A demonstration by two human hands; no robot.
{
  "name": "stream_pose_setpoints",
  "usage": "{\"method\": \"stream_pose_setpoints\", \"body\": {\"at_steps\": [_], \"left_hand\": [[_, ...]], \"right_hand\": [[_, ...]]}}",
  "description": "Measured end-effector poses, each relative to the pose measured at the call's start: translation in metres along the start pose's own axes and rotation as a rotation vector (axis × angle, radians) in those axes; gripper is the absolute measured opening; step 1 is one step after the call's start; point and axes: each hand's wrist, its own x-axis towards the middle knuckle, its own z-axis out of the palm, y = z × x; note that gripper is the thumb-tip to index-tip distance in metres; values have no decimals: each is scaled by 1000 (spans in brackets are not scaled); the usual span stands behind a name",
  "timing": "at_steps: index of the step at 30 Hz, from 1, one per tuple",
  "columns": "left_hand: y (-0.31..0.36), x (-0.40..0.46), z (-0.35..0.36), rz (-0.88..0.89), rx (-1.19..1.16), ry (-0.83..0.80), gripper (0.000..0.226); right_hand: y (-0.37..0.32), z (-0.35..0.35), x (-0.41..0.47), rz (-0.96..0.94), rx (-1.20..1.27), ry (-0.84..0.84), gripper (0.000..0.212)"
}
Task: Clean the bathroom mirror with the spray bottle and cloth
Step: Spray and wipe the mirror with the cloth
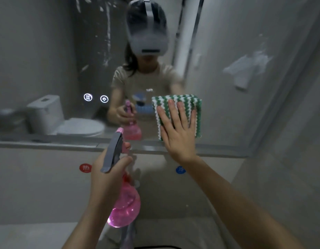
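Note:
The bathroom mirror (47,51) fills the upper part of the head view, with white streaks near its top and at the right. My right hand (177,128) lies flat with straight fingers on a green-and-white striped cloth (182,103), pressing it against the glass just above the mirror's lower edge. My left hand (107,175) grips the neck of a pink spray bottle (125,207) with a grey trigger head; its nozzle points toward the mirror. The bottle hangs in front of the wall below the mirror.
A narrow metal ledge (47,143) runs under the mirror. Two lit touch icons (96,98) glow in the glass. A red sticker (85,168) and a blue sticker (180,170) sit on the wall below. A toilet shows in the reflection at the left.

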Motion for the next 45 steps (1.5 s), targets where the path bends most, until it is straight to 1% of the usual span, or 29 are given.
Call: {"method": "stream_pose_setpoints", "body": {"at_steps": [1,4,6,7,9,10,12,13,14,16,18,20,22,24,27,30,32,35,37,39,40,41,45], "left_hand": [[0,-2,-1,-17,-25,-7,22],[-2,-4,-7,-41,-74,-11,13],[-8,-3,-15,-5,-47,-25,11],[-11,-1,-20,29,-21,-14,14],[-15,3,-29,88,-6,15,24],[-15,6,-33,97,-12,16,26],[-13,11,-39,93,-21,13,13],[-12,14,-42,93,-18,12,5],[-10,17,-44,97,-15,12,4],[-9,23,-47,118,-19,1,13],[-8,26,-49,120,-14,1,17],[-9,27,-52,120,-18,8,21],[-10,27,-53,109,-15,5,19],[-11,29,-52,92,-19,1,15],[-10,35,-46,104,-28,-27,11],[-5,40,-33,100,-40,-46,20],[0,41,-27,92,-40,-45,22],[2,38,-19,119,-25,-68,25],[-2,37,-11,107,-15,-49,27],[-9,36,1,106,19,-52,21],[-10,34,11,105,33,-76,16],[-10,33,22,96,38,-97,16],[-3,28,73,82,88,-243,23]], "right_hand": [[-5,3,1,30,-6,27,65],[-13,10,5,76,-29,70,69],[-13,14,10,86,-57,97,67],[-14,17,15,83,-80,122,67],[-21,18,34,61,-105,175,66],[-28,16,49,44,-100,198,62],[-43,10,85,-15,-74,231,45],[-49,7,103,-48,-69,239,41],[-54,5,117,-76,-82,245,40],[-57,5,126,-102,-122,256,44],[-54,9,108,-106,-116,248,48],[-48,16,65,-117,-146,199,47],[-43,22,22,-154,-204,135,48],[-37,22,15,-200,-217,113,49],[-32,9,70,-231,-203,195,43],[-30,-6,131,-222,-172,251,40],[-26,-9,139,-241,-175,261,39],[-10,-7,104,-218,-194,260,39],[9,-4,67,-204,-206,234,39],[35,-3,35,-224,-218,205,41],[47,-3,22,-233,-227,183,42],[59,-4,10,-239,-234,165,43],[103,-6,-20,-239,-241,139,48]]}}
